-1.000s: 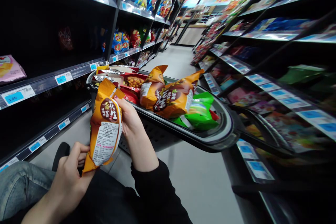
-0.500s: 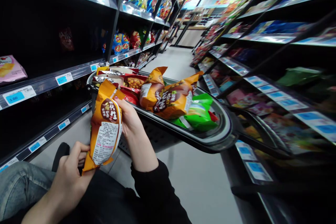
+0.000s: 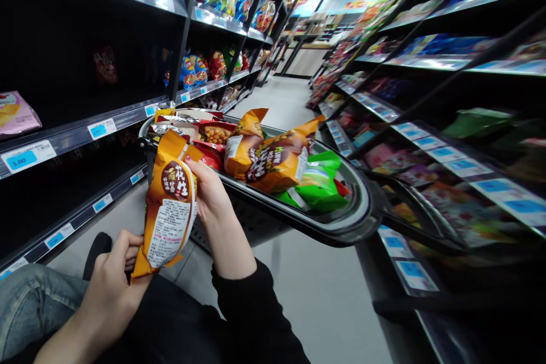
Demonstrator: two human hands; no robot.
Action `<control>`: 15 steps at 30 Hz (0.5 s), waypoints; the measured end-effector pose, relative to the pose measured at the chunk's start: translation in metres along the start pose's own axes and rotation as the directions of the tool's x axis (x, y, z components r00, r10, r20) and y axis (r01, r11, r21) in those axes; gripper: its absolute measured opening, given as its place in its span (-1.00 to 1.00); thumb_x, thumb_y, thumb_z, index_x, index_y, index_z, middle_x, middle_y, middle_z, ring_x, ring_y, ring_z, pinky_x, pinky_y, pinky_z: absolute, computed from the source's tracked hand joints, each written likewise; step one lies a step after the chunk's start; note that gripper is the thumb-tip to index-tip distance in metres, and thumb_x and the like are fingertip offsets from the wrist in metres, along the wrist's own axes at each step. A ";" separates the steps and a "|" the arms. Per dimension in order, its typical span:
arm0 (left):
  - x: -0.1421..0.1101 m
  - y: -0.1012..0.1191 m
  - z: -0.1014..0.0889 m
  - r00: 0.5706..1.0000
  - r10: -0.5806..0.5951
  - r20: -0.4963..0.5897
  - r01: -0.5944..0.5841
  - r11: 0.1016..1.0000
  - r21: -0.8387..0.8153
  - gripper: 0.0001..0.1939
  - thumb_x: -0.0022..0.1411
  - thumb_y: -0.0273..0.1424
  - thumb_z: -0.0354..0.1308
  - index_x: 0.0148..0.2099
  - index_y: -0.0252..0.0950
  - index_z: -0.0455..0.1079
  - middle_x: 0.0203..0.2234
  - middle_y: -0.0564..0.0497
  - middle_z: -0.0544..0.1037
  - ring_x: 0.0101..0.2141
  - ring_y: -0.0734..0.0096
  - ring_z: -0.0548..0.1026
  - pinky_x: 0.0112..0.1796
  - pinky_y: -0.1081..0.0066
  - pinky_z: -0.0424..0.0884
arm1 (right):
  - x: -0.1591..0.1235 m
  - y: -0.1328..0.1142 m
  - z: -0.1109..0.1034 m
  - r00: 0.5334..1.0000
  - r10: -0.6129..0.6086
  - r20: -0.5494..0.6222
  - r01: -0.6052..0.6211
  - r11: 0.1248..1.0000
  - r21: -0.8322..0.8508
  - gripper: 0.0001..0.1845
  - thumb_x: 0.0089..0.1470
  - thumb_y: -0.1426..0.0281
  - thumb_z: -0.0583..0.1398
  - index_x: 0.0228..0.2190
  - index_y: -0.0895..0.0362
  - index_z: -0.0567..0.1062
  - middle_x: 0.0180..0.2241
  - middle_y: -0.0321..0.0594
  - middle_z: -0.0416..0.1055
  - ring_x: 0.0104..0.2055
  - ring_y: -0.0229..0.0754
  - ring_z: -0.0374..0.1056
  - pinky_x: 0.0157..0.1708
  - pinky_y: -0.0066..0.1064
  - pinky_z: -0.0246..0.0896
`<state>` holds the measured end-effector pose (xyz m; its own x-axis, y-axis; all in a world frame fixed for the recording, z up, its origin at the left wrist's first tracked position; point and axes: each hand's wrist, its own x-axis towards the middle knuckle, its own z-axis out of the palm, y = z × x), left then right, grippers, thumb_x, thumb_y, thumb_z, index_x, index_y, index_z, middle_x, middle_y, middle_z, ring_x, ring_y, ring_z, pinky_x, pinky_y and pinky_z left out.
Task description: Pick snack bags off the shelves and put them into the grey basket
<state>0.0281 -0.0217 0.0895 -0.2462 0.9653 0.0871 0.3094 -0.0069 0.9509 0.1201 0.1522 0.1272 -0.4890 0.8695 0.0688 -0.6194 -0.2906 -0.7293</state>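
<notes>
- Pinching the packet's (image 3: 168, 213) lower corner, the left hand (image 3: 108, 290) has thumb and fingers nearly closed.
- Gripping its upper side edge, the right hand (image 3: 211, 196) is nearly closed too.
- Slanting between both hands, the packet's long axis runs from low left up toward the basket (image 3: 341, 234), its top end just beside the near rim; the right hand is nearer the basket.

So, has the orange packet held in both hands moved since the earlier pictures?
No, not visibly: the orange packet keeps the same place against the price-tagged shelf edge on the left.
</notes>
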 end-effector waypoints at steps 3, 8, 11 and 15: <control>0.001 0.001 0.000 1.000 -0.001 -0.010 0.001 1.000 0.009 -0.82 0.12 -0.42 0.12 -0.20 -0.24 0.22 -0.25 -0.06 0.59 -0.25 0.30 0.56 -0.29 0.44 0.46 | -0.001 -0.001 0.000 1.000 -0.019 -0.003 0.019 1.000 -0.015 -0.80 -0.16 0.45 0.22 -0.36 0.14 0.48 -0.48 -0.30 0.51 -0.56 -0.26 0.36 -0.40 -0.37 0.38; 0.001 0.000 0.001 1.000 -0.005 -0.015 0.005 1.000 0.018 -0.82 0.12 -0.44 0.12 -0.20 -0.23 0.21 -0.25 -0.04 0.59 -0.27 0.32 0.56 -0.29 0.45 0.45 | 0.000 0.000 -0.001 1.000 -0.026 0.011 0.026 1.000 -0.001 -0.80 -0.16 0.46 0.23 -0.36 0.14 0.48 -0.46 -0.27 0.51 -0.49 -0.24 0.40 -0.35 -0.36 0.39; 0.001 -0.001 0.002 1.000 -0.007 -0.014 0.007 1.000 0.026 -0.82 0.12 -0.45 0.12 -0.21 -0.22 0.21 -0.26 -0.03 0.59 -0.28 0.35 0.56 -0.29 0.47 0.45 | 0.001 0.000 -0.001 1.000 -0.026 0.005 0.025 1.000 0.013 -0.78 -0.17 0.47 0.23 -0.35 0.15 0.49 -0.46 -0.25 0.52 -0.32 -0.16 0.44 -0.28 -0.35 0.39; 0.000 0.000 0.002 1.000 -0.014 -0.013 0.014 1.000 0.025 -0.82 0.12 -0.46 0.12 -0.21 -0.23 0.20 -0.26 -0.03 0.59 -0.29 0.35 0.56 -0.30 0.46 0.45 | 0.001 0.000 0.000 1.000 -0.018 -0.005 0.018 0.999 0.031 -0.78 -0.17 0.49 0.23 -0.35 0.17 0.49 -0.46 -0.25 0.52 -0.29 -0.16 0.45 -0.23 -0.35 0.39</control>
<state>0.0299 -0.0211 0.0893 -0.2625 0.9618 0.0781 0.3291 0.0131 0.9442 0.1194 0.1532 0.1276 -0.4750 0.8765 0.0785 -0.6467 -0.2872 -0.7067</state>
